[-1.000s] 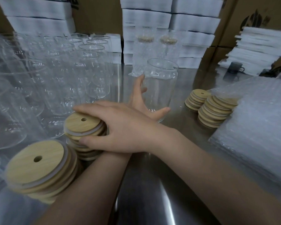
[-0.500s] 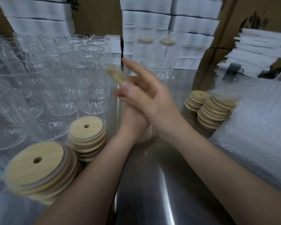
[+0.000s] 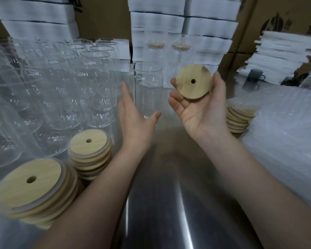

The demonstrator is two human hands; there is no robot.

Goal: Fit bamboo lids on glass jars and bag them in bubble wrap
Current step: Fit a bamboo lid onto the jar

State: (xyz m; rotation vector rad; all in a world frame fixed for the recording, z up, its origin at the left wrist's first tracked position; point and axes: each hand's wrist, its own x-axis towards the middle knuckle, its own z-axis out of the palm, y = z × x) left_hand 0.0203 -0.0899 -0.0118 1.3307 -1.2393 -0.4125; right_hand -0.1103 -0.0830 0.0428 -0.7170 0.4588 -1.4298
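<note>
**A:** In the head view, where is the lid?

**B:** The person's right hand (image 3: 199, 108) is raised palm up above the steel table (image 3: 169, 203). A bamboo lid (image 3: 193, 81) with a small hole at its middle stands tilted in it. The thumb presses one edge and the curled fingertips the opposite edge, so the lid is pinched across its width. Its flat face is turned toward the camera.

**A:** And the jar?

**B:** An open-topped glass jar (image 3: 147, 87) stands upright on the table, left of the lid and apart from it. The left hand (image 3: 135, 115) is low at its base, fingers straight and thumb spread wide. The jar stands in the gap between thumb and fingers. Whether skin meets glass cannot be told.

**A:** What lies around them?

**B:** Two lid stacks (image 3: 90, 151) sit left of the left forearm. A third lid pile (image 3: 239, 121) shows behind the right wrist, just beside a heap of bubble wrap (image 3: 285, 137). Many empty jars (image 3: 61, 90) crowd the left of the table. At the back, two jars that look wrapped (image 3: 156, 49), tan lids at their tops, stand before white boxes (image 3: 210, 26). A dark mug (image 3: 255, 78) sits far right.
</note>
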